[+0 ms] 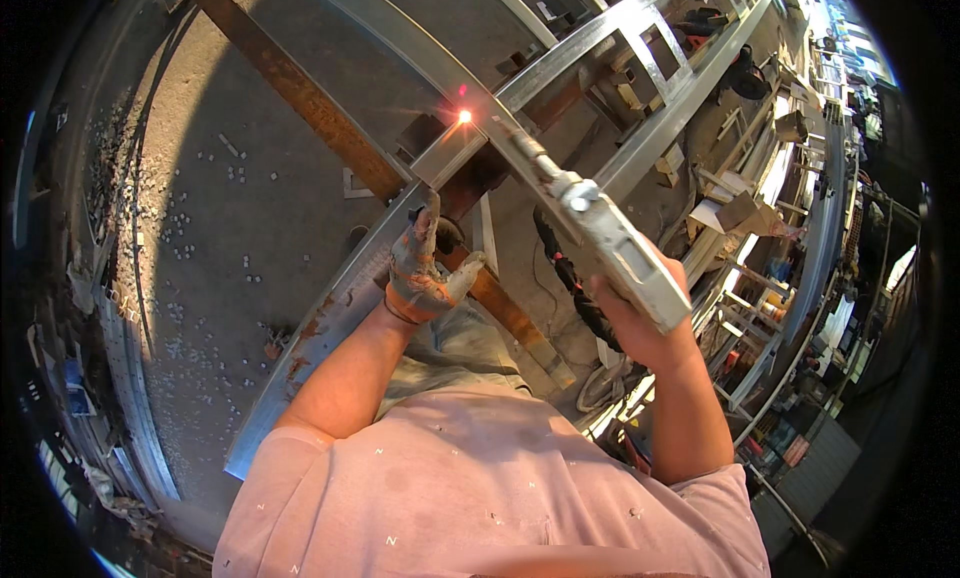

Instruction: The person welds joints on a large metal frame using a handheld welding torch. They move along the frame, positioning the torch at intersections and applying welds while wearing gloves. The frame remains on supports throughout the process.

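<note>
In my right hand (pixel 650 323) is a grey handheld laser welding gun (pixel 622 248), its body slanting up and left. A bright red light spot (pixel 464 117) shows on the joint between a short square steel tube (pixel 447 160) and a long steel beam (pixel 420 53). The gun's tip is to the right of that spot; whether it touches the metal I cannot tell. My left hand (pixel 430 268), in a worn grey glove, is just below the short tube, thumb and fingers apart, holding nothing. Part of its fingers is hard to make out.
A rusty steel bar (pixel 305 108) crosses at upper left, and a wide steel beam (pixel 335 318) runs beside my left forearm. A black cable (pixel 570 278) hangs near my right hand. Small white pieces (pixel 180 248) litter the floor. Wood and metal lengths (pixel 740 218) are heaped at right.
</note>
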{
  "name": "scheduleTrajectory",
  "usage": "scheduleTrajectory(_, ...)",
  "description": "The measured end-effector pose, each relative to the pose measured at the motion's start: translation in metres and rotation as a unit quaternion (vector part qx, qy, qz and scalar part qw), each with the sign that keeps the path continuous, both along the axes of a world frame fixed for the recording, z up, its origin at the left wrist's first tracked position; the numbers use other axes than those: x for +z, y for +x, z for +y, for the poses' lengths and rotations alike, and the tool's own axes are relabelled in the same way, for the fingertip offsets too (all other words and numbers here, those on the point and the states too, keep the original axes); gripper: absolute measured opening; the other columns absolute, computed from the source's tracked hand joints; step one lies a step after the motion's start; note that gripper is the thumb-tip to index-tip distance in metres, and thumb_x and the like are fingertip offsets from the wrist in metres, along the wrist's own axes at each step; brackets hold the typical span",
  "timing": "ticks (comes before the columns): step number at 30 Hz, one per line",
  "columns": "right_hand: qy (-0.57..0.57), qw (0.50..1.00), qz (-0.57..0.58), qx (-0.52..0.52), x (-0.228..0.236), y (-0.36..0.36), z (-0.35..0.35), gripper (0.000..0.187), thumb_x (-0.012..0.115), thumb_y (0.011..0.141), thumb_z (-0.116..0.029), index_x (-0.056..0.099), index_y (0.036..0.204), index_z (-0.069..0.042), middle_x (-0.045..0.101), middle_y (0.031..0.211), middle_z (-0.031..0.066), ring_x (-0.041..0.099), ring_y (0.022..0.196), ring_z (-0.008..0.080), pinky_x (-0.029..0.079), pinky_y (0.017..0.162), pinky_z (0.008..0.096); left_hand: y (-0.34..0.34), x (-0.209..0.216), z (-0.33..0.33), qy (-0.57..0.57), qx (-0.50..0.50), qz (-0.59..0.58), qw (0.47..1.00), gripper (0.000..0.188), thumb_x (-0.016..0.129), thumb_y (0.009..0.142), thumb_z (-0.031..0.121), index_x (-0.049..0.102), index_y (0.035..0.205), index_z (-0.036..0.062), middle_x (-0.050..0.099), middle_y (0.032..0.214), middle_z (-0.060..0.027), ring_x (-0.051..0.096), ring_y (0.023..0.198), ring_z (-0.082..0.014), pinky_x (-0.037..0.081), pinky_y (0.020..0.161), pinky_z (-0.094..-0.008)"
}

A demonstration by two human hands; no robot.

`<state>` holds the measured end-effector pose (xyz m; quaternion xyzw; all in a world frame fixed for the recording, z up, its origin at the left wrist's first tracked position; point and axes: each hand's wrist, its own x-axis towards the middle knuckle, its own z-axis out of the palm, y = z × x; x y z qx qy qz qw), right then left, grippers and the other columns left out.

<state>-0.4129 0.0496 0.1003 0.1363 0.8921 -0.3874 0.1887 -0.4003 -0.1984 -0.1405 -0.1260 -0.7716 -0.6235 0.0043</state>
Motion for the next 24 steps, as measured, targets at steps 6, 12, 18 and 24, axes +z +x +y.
scheduleTrajectory(6,0.058,0.995,-0.018,-0.083,0.013,0.055,0.025,0.026,0.075,0.095,-0.001,0.069,0.121,-0.001,0.07,0.091,0.0048,0.063,0.07,0.0095,0.052,0.059,0.0258,-0.002,0.015,-0.004,-0.027,-0.012,-0.047,0.998,0.098,0.093,0.081,0.021,0.042,0.161,-0.0024,0.072,0.105,-0.0174,0.072,0.092,-0.0359,0.06,0.081,-0.0442)
scheduleTrajectory(12,-0.006,0.971,-0.077,-0.227,0.004,0.121,0.041,0.031,0.078,0.095,-0.002,0.069,0.124,-0.001,0.07,0.093,0.0038,0.066,0.067,0.0098,0.06,0.058,0.0279,-0.006,0.019,-0.001,-0.118,0.012,0.041,0.992,0.105,0.092,0.084,0.023,0.034,0.168,-0.0025,0.071,0.116,-0.0166,0.07,0.097,-0.0302,0.06,0.086,-0.0421)
scheduleTrajectory(18,-0.1,0.945,-0.09,-0.298,-0.012,0.172,0.063,0.023,0.075,0.093,0.003,0.067,0.115,0.0,0.067,0.079,0.0013,0.063,0.065,0.0083,0.053,0.057,0.0278,-0.004,0.008,-0.002,-0.201,0.041,-0.018,0.979,0.104,0.093,0.085,0.028,0.037,0.166,-0.0042,0.063,0.145,-0.0252,0.066,0.127,-0.0369,0.056,0.106,-0.0418)
scheduleTrajectory(24,-0.103,0.966,0.007,-0.238,-0.029,0.223,0.097,0.026,0.076,0.089,0.003,0.069,0.114,0.001,0.067,0.078,0.0023,0.06,0.068,0.0093,0.052,0.064,0.0297,-0.018,0.019,-0.013,-0.101,0.03,0.037,0.994,0.093,0.089,0.088,0.023,0.043,0.164,-0.0037,0.066,0.142,-0.0238,0.067,0.126,-0.032,0.055,0.106,-0.0401)
